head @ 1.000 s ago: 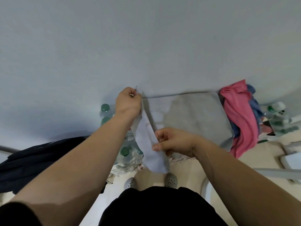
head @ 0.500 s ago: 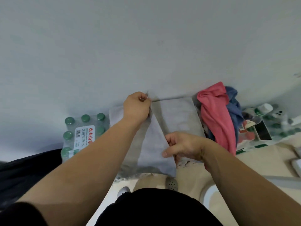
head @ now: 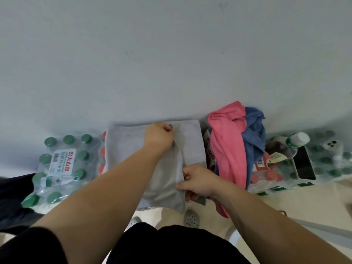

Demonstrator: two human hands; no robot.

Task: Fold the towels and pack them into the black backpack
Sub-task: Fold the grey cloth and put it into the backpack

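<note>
A grey towel [head: 123,149] lies spread over packs of bottles against the wall, one flap of it folded over. My left hand [head: 159,137] pinches the far edge of that flap near the wall. My right hand [head: 196,181] pinches the near part of the same folded edge. To the right, a pink towel [head: 228,147] and a blue towel [head: 254,128] lie crumpled in a heap. Dark fabric at the far left [head: 13,195] may be the black backpack; only part of it shows.
A shrink-wrapped pack of green-capped water bottles [head: 61,166] sits left of the towel. More bottles, a loose white-capped bottle [head: 297,140] and a dark box [head: 303,164] stand at the right. The pale wall is close behind. My feet in grey clogs [head: 191,219] are below.
The view has shifted so the bottle pack at the left shows fully. Both hands carried the grey towel's flap rightward and down; it now lies flatter over the rest of the towel.
</note>
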